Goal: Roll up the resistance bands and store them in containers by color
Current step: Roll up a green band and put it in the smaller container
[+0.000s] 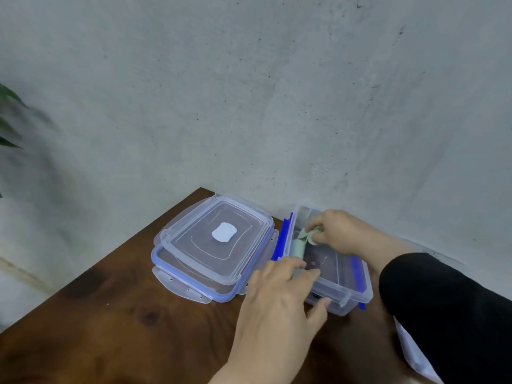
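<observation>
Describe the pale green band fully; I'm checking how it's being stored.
The pale green band looks like thin, matte rubbery sheet, partly rolled into a short cylinder with a loose flap at its far end. It sits inside the open clear container, along its left wall beside the blue clip. The right hand pinches the loose end; the left hand rests its fingertips at the roll's near end.

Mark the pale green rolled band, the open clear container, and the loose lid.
pale green rolled resistance band [297, 248], head view, middle of roll.
open clear plastic container [349, 293], head view, near rim.
clear blue-sealed lid [199, 245], head view, flat top.
</observation>
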